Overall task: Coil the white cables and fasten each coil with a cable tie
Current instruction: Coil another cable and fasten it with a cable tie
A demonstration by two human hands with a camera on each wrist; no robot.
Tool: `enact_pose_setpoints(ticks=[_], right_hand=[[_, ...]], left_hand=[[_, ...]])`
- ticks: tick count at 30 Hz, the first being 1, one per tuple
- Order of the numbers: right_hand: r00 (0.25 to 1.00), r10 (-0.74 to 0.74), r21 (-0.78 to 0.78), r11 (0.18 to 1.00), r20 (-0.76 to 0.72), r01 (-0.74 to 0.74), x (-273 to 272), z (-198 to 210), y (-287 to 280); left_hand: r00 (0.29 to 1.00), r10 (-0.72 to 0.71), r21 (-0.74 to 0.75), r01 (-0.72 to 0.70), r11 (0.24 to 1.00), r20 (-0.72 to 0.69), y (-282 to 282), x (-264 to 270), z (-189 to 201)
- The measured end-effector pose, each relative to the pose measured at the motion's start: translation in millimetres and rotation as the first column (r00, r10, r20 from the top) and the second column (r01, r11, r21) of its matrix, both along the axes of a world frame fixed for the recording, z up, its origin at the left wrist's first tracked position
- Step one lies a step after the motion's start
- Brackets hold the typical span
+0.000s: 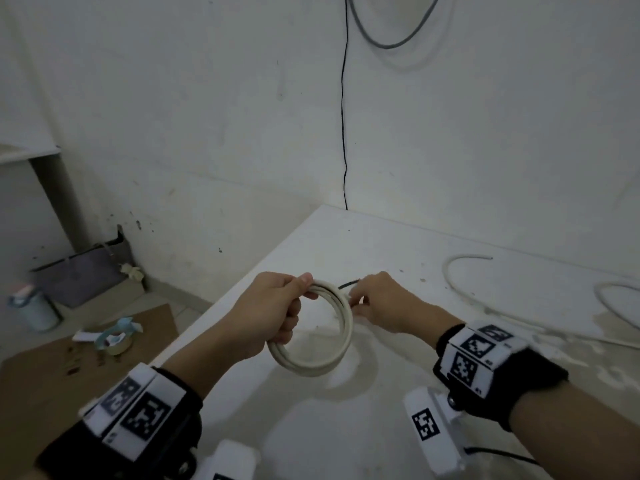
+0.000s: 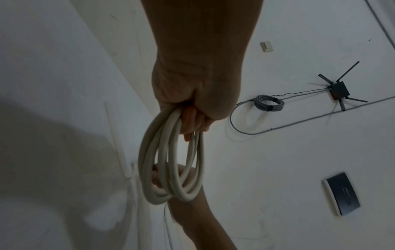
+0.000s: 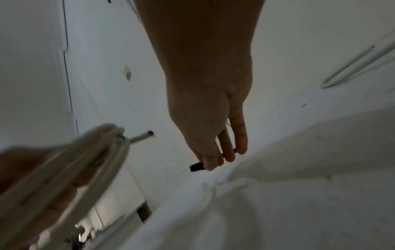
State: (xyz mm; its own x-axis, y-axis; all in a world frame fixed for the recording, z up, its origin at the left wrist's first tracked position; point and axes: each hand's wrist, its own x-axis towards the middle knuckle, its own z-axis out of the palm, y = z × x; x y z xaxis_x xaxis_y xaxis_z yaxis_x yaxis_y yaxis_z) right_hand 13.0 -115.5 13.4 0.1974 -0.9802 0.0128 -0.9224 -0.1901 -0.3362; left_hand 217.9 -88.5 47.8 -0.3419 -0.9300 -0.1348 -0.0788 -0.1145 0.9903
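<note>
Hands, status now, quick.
Left hand: closed round the coil, holding it above the table.
Right hand: pinching a black cable tie beside the coil.

wall (image 1: 207,116): white, scuffed | table (image 1: 398,244): white | light: dim

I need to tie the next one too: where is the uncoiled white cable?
In the head view the loose cable lies on the table at the far right, beyond the right hand.
</note>
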Motion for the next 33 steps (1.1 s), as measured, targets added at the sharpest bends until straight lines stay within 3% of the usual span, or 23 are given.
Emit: enact_pose_setpoints(ticks=[2, 3, 6, 8, 11, 15, 19, 23, 26, 28, 31, 33], right_hand=[[0.973, -0.078, -0.187, 0.975, 0.219, 0.12, -8, 11, 7], [0.924, -0.1, -0.256, 0.945, 0.37, 0.204, -11, 19, 15], [0.679, 0.001, -0.265, 0.921, 0.734, 0.285, -19, 47, 49], [0.581, 0.059, -0.225, 0.95, 0.812, 0.218, -26, 58, 73], [0.525, 0.043, -0.166, 0.968, 0.85, 0.19, -43, 63, 101], [0.544, -0.06, -0.164, 0.921, 0.837, 0.354, -68, 61, 125], [0.55, -0.102, -0.206, 0.859, 0.829, 0.469, -94, 59, 146], [0.746, -0.147, -0.333, 0.828, 0.649, 0.452, -108, 59, 162], [0.863, -0.181, -0.461, 0.784, 0.471, 0.416, -115, 63, 171], [0.863, -0.136, -0.538, 0.732, 0.487, 0.419, -122, 70, 178], [0.807, -0.026, -0.655, 0.569, 0.59, 0.497, -135, 88, 187], [0.805, 0.011, -0.665, 0.571, 0.593, 0.482, -148, 103, 188]], left_hand=[[1.0, 0.02, -0.031, -0.02, 0.999, -0.004, 2, -9, 0], [1.0, 0.027, -0.053, -0.027, 0.998, -0.003, 3, -15, -1], [0.999, 0.028, -0.186, -0.019, 0.982, 0.044, 9, -41, -2], [0.994, 0.029, -0.303, 0.003, 0.953, 0.102, 13, -62, 0], [0.993, -0.001, -0.389, 0.048, 0.92, 0.119, 22, -96, 5], [0.999, -0.044, -0.389, 0.053, 0.92, 0.031, 38, -138, 10], [0.975, -0.138, -0.24, 0.093, 0.966, -0.176, 53, -172, 18], [0.972, -0.167, -0.312, 0.11, 0.944, -0.164, 62, -194, 20], [0.943, -0.228, -0.316, 0.145, 0.938, -0.244, 65, -205, 18], [0.917, -0.271, -0.301, 0.18, 0.936, -0.292, 65, -207, 18], [0.887, -0.345, -0.281, 0.262, 0.923, -0.308, 61, -204, 22], [0.849, -0.443, -0.265, 0.374, 0.889, -0.288, 61, -200, 29]])
